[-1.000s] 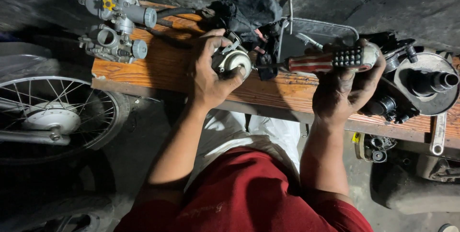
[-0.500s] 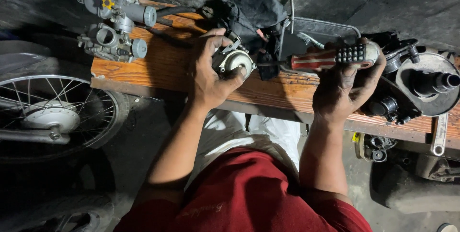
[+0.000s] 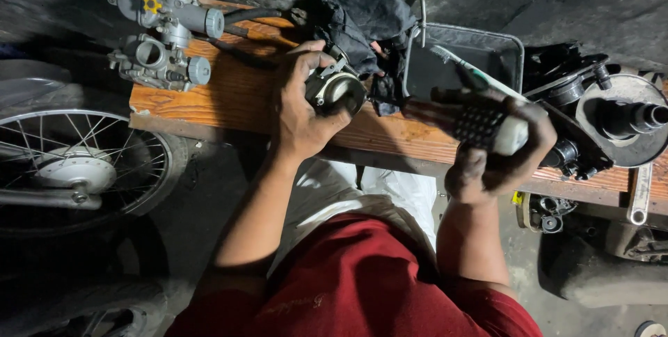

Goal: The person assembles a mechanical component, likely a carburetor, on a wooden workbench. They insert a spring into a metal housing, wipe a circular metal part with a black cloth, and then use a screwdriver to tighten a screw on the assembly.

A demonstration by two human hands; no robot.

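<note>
My left hand (image 3: 300, 113) grips a round metal carburetor part (image 3: 335, 91) and holds it on the orange wooden bench (image 3: 229, 93). My right hand (image 3: 497, 153) is closed around the red and black handle of a screwdriver (image 3: 480, 125). The handle has a white end cap and is lifted above the bench, blurred by motion. Its shaft points left toward the carburetor part, and the tip is hard to make out against a dark cloth (image 3: 362, 20).
Two grey carburetors (image 3: 163, 34) lie at the bench's left end. A metal tray (image 3: 466, 55) with a toothbrush sits behind the hands. Engine parts (image 3: 619, 118) and a wrench (image 3: 639, 194) lie at the right. A spoked wheel (image 3: 76, 170) stands at the left.
My right hand has lifted the screwdriver handle up and toward me, away from the bench. My left hand has kept its grip on the carburetor part.
</note>
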